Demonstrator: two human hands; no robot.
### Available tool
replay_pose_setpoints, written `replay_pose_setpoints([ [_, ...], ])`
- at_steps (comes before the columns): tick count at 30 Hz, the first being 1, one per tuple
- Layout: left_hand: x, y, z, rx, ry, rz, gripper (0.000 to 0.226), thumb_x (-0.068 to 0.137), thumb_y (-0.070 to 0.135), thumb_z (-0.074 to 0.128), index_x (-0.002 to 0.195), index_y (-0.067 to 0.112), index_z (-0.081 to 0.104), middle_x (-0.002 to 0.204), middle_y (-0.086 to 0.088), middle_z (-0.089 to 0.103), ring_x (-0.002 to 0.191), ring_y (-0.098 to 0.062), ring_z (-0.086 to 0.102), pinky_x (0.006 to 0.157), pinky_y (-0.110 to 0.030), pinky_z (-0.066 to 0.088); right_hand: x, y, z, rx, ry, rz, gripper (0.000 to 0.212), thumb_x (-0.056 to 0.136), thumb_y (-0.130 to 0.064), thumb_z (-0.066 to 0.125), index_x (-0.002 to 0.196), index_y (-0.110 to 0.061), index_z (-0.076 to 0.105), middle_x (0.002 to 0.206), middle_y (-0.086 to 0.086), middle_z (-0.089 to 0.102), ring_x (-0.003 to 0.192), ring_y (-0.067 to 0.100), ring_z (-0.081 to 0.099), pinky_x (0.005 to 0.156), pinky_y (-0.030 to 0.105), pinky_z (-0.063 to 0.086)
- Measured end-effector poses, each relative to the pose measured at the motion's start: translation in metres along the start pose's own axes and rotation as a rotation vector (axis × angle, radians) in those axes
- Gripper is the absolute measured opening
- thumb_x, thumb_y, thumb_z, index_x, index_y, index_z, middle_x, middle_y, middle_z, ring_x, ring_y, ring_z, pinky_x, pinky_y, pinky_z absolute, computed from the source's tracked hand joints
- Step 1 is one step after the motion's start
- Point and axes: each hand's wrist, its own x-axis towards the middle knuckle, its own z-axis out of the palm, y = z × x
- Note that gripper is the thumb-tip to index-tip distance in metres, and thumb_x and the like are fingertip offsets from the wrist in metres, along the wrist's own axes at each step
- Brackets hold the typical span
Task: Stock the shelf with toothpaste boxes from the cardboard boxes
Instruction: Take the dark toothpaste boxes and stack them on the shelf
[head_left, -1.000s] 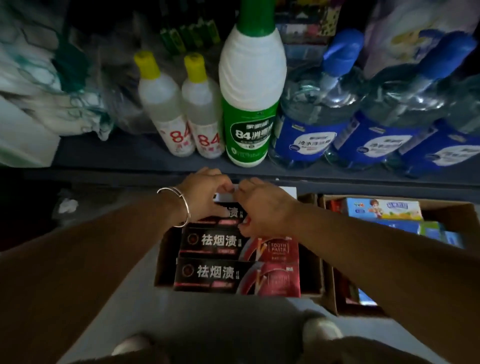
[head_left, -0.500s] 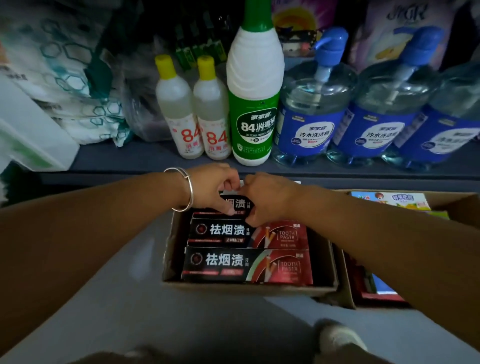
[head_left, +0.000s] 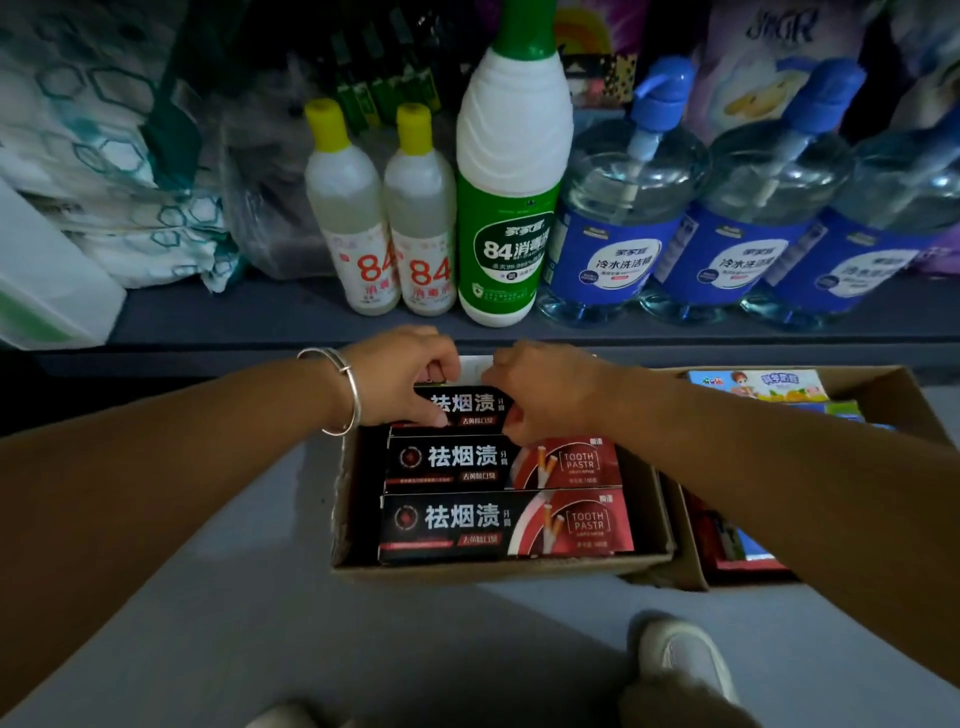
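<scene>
Shelving (head_left: 311, 322) fills the top of our view, carrying a tall green bottle (head_left: 511, 208), two yellow-capped bottles (head_left: 345, 218) and blue pump bottles (head_left: 623, 218). On the floor below it sit two cardboard boxes side by side, the nearer cardboard box (head_left: 498, 566) holding black-and-red toothpaste boxes (head_left: 504, 525) laid flat in a row. At its far end our left hand (head_left: 400, 379) and right hand (head_left: 540, 389) both curl round the rearmost toothpaste box (head_left: 467, 408), thumbs on its near face, and a silver bangle (head_left: 345, 389) rings the left wrist.
</scene>
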Motion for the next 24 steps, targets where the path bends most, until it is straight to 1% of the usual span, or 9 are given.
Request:
replay_pose_setpoints([
  [2,0.000,-0.001,0.000,0.010,-0.002,-0.009,0.041,0.074,0.025,0.076,0.109,0.016,0.056,0.099,0.007,0.046,0.093,-0.007,0.045,0.080,-0.016,0.037,0.001,0.001,0.001,-0.009,-0.015,0.023,0.051,0.082,-0.041,0.062,0.124,-0.013,0.052,0.118,0.006,0.051,0.111,0.024,0.050,0.083,0.035,0.047],
  [5,0.003,0.001,0.002,0.026,-0.006,-0.029,0.042,0.074,0.026,0.076,0.110,0.016,0.056,0.099,0.007,0.046,0.093,-0.008,0.045,0.079,-0.017,0.036,0.002,0.001,0.000,-0.001,-0.018,0.040,0.047,0.081,-0.042,0.063,0.117,-0.013,0.056,0.112,0.006,0.054,0.103,0.024,0.055,0.078,0.034,0.048],
  [7,0.005,0.006,0.002,0.040,-0.007,-0.031,0.042,0.074,0.028,0.076,0.110,0.018,0.055,0.099,0.008,0.046,0.093,-0.007,0.045,0.081,-0.019,0.038,0.002,0.001,-0.001,-0.010,-0.003,0.033,0.046,0.079,-0.042,0.063,0.115,-0.013,0.057,0.110,0.006,0.056,0.100,0.024,0.056,0.075,0.033,0.047],
  [9,0.007,0.010,0.004,0.061,-0.008,-0.041,0.043,0.075,0.029,0.075,0.110,0.019,0.054,0.099,0.009,0.045,0.094,-0.007,0.044,0.086,-0.023,0.041,0.000,0.002,0.001,0.003,0.015,0.034,0.046,0.079,-0.042,0.064,0.115,-0.014,0.056,0.110,0.005,0.056,0.102,0.023,0.056,0.076,0.034,0.048],
  [12,0.007,0.011,0.008,0.102,-0.016,-0.096,0.049,0.074,0.031,0.076,0.114,0.018,0.051,0.107,0.004,0.047,0.100,-0.012,0.047,0.093,-0.032,0.043,-0.004,0.005,0.002,0.029,0.025,0.027,0.051,0.080,-0.042,0.064,0.122,-0.015,0.053,0.114,0.004,0.054,0.107,0.022,0.053,0.081,0.036,0.049],
  [15,0.007,0.011,0.012,0.223,-0.057,-0.153,0.058,0.073,0.037,0.074,0.121,0.018,0.046,0.118,-0.001,0.046,0.110,-0.019,0.046,0.095,-0.036,0.042,-0.005,0.006,0.001,0.014,0.020,0.015,0.053,0.082,-0.042,0.063,0.125,-0.014,0.052,0.116,0.005,0.054,0.108,0.022,0.052,0.081,0.035,0.047],
  [17,0.007,0.012,0.014,0.268,-0.082,-0.183,0.064,0.074,0.041,0.073,0.126,0.019,0.043,0.121,-0.002,0.044,0.114,-0.021,0.042,0.096,-0.036,0.041,-0.005,0.006,0.001,0.002,0.026,0.006,0.051,0.080,-0.043,0.063,0.121,-0.013,0.054,0.113,0.005,0.056,0.105,0.023,0.054,0.080,0.036,0.050],
  [20,0.007,0.014,0.016,0.270,-0.086,-0.183,0.069,0.074,0.041,0.073,0.131,0.019,0.040,0.125,-0.002,0.041,0.118,-0.022,0.039,0.098,-0.034,0.040,-0.007,0.007,0.000,-0.001,0.035,-0.001,0.050,0.079,-0.043,0.064,0.117,-0.014,0.056,0.110,0.005,0.057,0.103,0.022,0.056,0.080,0.036,0.051],
  [24,0.010,0.015,0.017,0.254,-0.094,-0.148,0.070,0.076,0.037,0.073,0.134,0.019,0.038,0.130,-0.002,0.040,0.121,-0.022,0.037,0.100,-0.033,0.037,-0.011,0.013,-0.002,0.003,0.014,0.001,0.057,0.076,-0.050,0.067,0.119,-0.014,0.056,0.111,0.004,0.057,0.104,0.021,0.056,0.084,0.038,0.051],
])
